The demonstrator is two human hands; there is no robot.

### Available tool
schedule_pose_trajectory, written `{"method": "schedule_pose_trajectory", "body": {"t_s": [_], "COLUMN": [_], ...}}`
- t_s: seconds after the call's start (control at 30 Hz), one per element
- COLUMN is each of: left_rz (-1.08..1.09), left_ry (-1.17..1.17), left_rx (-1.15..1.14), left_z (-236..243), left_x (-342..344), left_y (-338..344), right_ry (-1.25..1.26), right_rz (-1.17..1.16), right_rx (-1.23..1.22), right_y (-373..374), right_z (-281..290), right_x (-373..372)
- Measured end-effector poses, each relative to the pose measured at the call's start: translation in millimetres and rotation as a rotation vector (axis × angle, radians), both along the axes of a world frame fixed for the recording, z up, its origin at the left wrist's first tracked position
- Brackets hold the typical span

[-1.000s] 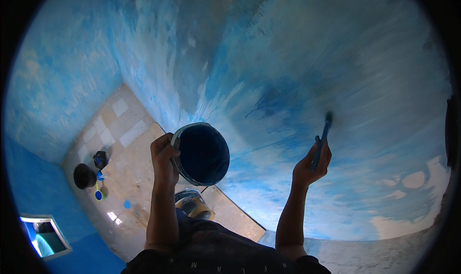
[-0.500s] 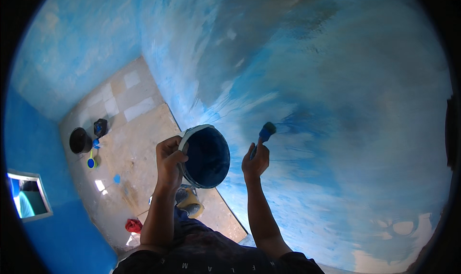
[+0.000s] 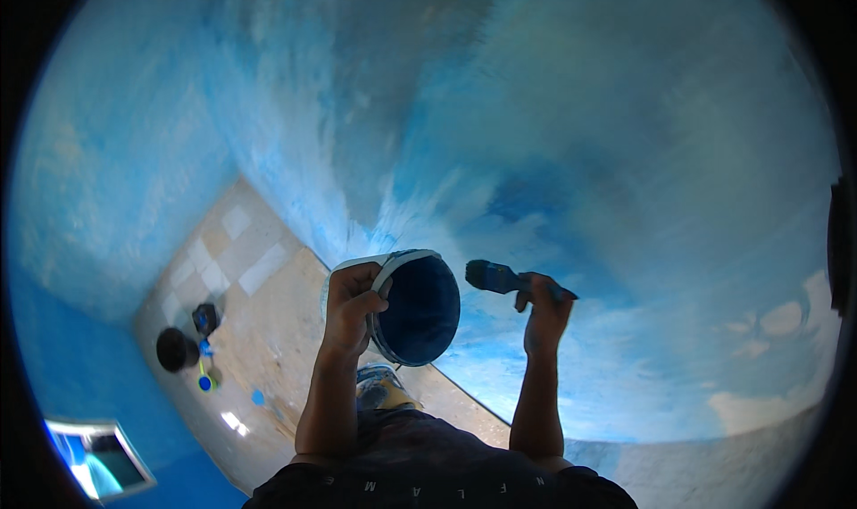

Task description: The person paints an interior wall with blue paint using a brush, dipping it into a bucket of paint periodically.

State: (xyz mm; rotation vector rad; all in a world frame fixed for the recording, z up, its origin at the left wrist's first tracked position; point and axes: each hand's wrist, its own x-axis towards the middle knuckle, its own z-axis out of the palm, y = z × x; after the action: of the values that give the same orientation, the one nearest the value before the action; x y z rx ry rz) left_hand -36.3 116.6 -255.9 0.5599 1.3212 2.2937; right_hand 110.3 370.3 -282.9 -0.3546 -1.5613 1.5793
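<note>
Before the person, the bucket sits in the left hand, gripped at its left rim; the brush lies across the right hand, bristles leftward, near the bucket. The wall is behind both. On the floor, near its left corner, stands a tub, between a container beyond and a scoop nearer.

Left hand gripped bucket at rim. Right hand held brush right of bucket, bristles toward it. Streaked blue wall rose beyond bucket; black tub stood left.
</note>
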Motion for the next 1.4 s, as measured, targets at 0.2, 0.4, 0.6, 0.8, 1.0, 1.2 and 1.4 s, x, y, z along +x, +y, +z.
{"method": "schedule_pose_trajectory", "body": {"t_s": [0.2, 0.4, 0.6, 0.8, 1.0, 1.2, 1.4], "left_rz": [-0.210, -0.511, -0.761, -1.016, -1.206, -1.405, -1.488], "left_ry": [0.018, 0.017, -0.062, -0.060, 0.047, 0.038, 0.058], "left_rx": [0.071, 0.107, 0.161, 0.083, 0.059, 0.051, 0.057], "left_z": [33, 49, 55, 40, 50, 44, 48], "left_x": [17, 61, 69, 84, 94, 96, 103], "left_y": [46, 92, 102, 137, 148, 164, 168], "right_ry": [-0.052, -0.427, -0.550, -0.650, -0.771, -0.954, -1.061], "right_rz": [0.011, -0.196, -0.510, -0.764, -0.995, -1.137, -1.261], "right_rx": [0.005, 0.393, 0.368, 0.264, 0.193, 0.179, 0.176], "right_y": [-38, -54, -119, -132, -152, -157, -166], "right_z": [50, 53, 63, 37, 22, 3, 9], "right_x": [78, 138, 149, 154, 151, 138, 138]}}
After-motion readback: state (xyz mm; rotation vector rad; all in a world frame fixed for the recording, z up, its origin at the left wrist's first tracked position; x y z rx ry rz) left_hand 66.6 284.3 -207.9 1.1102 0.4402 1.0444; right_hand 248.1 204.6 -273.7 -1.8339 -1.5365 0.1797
